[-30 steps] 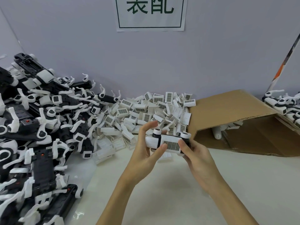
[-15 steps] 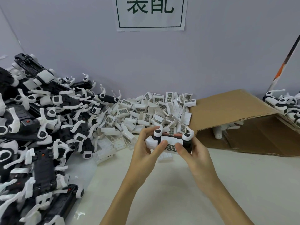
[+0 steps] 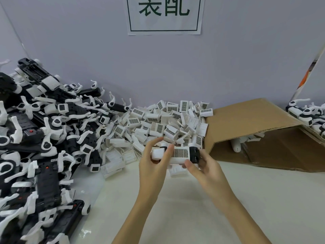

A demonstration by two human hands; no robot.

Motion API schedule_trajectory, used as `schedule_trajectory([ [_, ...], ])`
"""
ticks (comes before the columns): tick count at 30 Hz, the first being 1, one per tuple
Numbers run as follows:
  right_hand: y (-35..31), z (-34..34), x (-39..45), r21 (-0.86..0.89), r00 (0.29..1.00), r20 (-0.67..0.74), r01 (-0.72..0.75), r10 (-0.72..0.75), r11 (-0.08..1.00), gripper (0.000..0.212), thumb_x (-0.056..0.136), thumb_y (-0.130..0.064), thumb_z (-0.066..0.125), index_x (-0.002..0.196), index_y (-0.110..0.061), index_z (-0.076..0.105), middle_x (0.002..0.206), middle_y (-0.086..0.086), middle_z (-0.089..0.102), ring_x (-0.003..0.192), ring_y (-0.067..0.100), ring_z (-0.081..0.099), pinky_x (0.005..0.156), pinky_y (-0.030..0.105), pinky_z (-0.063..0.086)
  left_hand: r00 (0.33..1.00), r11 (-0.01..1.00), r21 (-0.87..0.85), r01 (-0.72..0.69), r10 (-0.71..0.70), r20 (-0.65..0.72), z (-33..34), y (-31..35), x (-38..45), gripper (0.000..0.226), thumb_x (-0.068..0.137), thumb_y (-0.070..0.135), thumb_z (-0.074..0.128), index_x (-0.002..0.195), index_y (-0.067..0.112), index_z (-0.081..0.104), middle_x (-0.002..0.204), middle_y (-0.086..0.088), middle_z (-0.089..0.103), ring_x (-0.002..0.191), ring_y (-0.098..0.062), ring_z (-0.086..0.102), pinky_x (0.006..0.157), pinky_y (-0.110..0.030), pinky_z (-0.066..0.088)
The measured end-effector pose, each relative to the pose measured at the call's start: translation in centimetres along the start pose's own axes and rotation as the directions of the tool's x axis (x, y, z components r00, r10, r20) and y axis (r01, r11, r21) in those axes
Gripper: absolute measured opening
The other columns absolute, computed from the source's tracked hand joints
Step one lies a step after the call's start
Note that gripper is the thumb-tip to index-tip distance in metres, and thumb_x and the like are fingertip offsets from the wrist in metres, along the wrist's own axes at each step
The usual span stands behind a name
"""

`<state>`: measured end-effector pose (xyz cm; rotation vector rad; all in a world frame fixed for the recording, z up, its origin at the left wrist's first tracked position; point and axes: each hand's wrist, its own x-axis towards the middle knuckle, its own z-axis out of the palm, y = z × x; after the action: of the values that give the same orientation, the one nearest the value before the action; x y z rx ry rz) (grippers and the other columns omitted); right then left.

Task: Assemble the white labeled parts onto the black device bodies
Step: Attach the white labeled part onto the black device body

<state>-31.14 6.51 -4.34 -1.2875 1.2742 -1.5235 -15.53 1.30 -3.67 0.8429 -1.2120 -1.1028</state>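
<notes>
Both hands hold one device above the white desk (image 3: 246, 199), just in front of the heap of white labeled parts (image 3: 168, 124). The left hand (image 3: 154, 166) grips the device's left end, its fingers (image 3: 154, 140) curled over the top and the thumb pressed against the front edge of the white labeled part (image 3: 179, 154) seated on it. The right hand (image 3: 207, 169) pinches the right end, where the black device body (image 3: 194, 154) shows, thumb at the lower front and the other fingers curled behind. Whether the white part is fully seated is hard to tell, since the thumbs cover its edges.

A large pile of black device bodies with white arms (image 3: 38, 138) fills the left of the desk. To the right lies an open cardboard box (image 3: 263, 134) on its side, with a few white pieces inside. More finished units (image 3: 307, 115) sit beyond it. A paper sign (image 3: 165, 14) hangs on the wall.
</notes>
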Motion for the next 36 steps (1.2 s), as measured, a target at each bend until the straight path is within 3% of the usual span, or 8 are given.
schedule_trajectory([
  [5, 0.3, -0.4, 0.1, 0.047, 0.997, -0.071, -0.012, 0.016, 0.999, 0.043, 0.086, -0.043, 0.077, 0.126, -0.03, 0.07, 0.116, -0.01, 0.078, 0.114, 0.01, 0.07, 0.093, 0.023, 0.051, 0.973, 0.997, 0.071, 0.006, -0.022, 0.228, -0.1, -0.2, 0.1, 0.027, 0.103, 0.034, 0.072, 0.129, 0.043, 0.069, 0.111, 0.016, 0.074, 0.087, -0.013, 0.072, 0.073, -0.016, 0.053],
  [8, 0.8, -0.3, 0.0, -0.307, 0.971, -0.206, 0.057, -0.124, 0.95, 0.053, 0.081, -0.054, 0.08, 0.127, -0.039, 0.059, 0.115, -0.019, 0.073, 0.112, 0.003, 0.066, 0.09, 0.021, 0.05, 0.98, 0.993, -0.027, 0.113, -0.107, 0.169, 0.0, -0.6, -0.1, 0.021, 0.102, 0.017, 0.074, 0.113, 0.034, 0.079, 0.107, 0.011, 0.079, 0.089, -0.017, 0.073, 0.076, -0.02, 0.057],
  [14, 1.9, 0.3, 0.5, -0.831, 0.774, 0.179, 0.45, -0.608, 0.328, 0.068, 0.086, -0.027, 0.087, 0.146, -0.028, 0.056, 0.148, -0.011, 0.054, 0.133, 0.015, 0.054, 0.111, 0.035, 0.042, 0.988, 0.994, 0.101, 0.046, -0.06, 0.14, -0.2, -0.8, 0.3, 0.011, 0.099, 0.031, 0.079, 0.108, 0.037, 0.079, 0.099, 0.011, 0.079, 0.088, -0.012, 0.076, 0.074, -0.027, 0.061],
  [19, 1.9, -0.3, 0.6, -0.789, 0.813, 0.124, 0.428, -0.569, 0.44, 0.051, 0.09, -0.028, 0.077, 0.139, -0.019, 0.066, 0.133, -0.008, 0.067, 0.122, 0.015, 0.059, 0.104, 0.034, 0.051, 0.988, 0.968, 0.249, -0.02, -0.018, 0.151, -1.3, -0.5, 0.5, 0.04, 0.099, 0.072, 0.051, 0.105, 0.039, 0.072, 0.081, 0.006, 0.078, 0.069, -0.015, 0.075, 0.069, -0.033, 0.058],
  [23, 2.0, -0.6, 0.3, -0.692, 0.911, 0.059, 0.333, -0.408, 0.641, 0.045, 0.099, -0.034, 0.059, 0.142, -0.022, 0.058, 0.135, -0.01, 0.06, 0.127, 0.008, 0.054, 0.106, 0.028, 0.048, 0.981, 0.81, 0.556, -0.189, 0.185, 0.063, -2.9, -0.6, 1.5, 0.04, 0.107, 0.06, 0.05, 0.087, 0.04, 0.079, 0.056, 0.013, 0.058, 0.052, -0.009, 0.057, 0.055, -0.021, 0.039],
  [25, 2.0, -0.9, 0.5, -0.588, 0.929, 0.027, 0.313, -0.369, 0.746, 0.039, 0.098, -0.026, 0.067, 0.136, -0.023, 0.06, 0.134, -0.012, 0.058, 0.128, 0.002, 0.054, 0.107, 0.023, 0.046, 0.987, 0.914, 0.391, -0.106, 0.05, 0.151, -3.4, -0.4, 2.0, 0.017, 0.104, 0.037, 0.065, 0.108, 0.047, 0.079, 0.081, 0.023, 0.069, 0.077, 0.001, 0.065, 0.07, -0.014, 0.042],
  [29, 1.6, -1.0, 0.4, -0.344, 0.972, 0.061, 0.234, -0.227, 0.909, 0.033, 0.092, -0.035, 0.074, 0.123, -0.041, 0.066, 0.122, -0.022, 0.066, 0.122, 0.002, 0.061, 0.096, 0.015, 0.046, 0.82, 0.991, 0.046, 0.127, -0.131, 0.558, -3.4, 0.0, 2.1, 0.044, 0.097, 0.021, 0.068, 0.138, 0.036, 0.07, 0.141, 0.008, 0.071, 0.135, -0.013, 0.063, 0.111, -0.033, 0.049],
  [36, 2.1, -0.4, 0.0, -0.515, 0.934, 0.151, 0.353, -0.323, 0.781, 0.048, 0.089, -0.01, 0.082, 0.129, -0.031, 0.065, 0.122, -0.02, 0.066, 0.118, 0.001, 0.063, 0.095, 0.01, 0.045, 0.857, 0.982, 0.189, 0.021, -0.115, 0.503, -3.7, -0.3, 2.2, 0.052, 0.08, 0.019, 0.094, 0.126, 0.033, 0.073, 0.117, 0.003, 0.078, 0.109, -0.018, 0.075, 0.084, -0.032, 0.061],
])
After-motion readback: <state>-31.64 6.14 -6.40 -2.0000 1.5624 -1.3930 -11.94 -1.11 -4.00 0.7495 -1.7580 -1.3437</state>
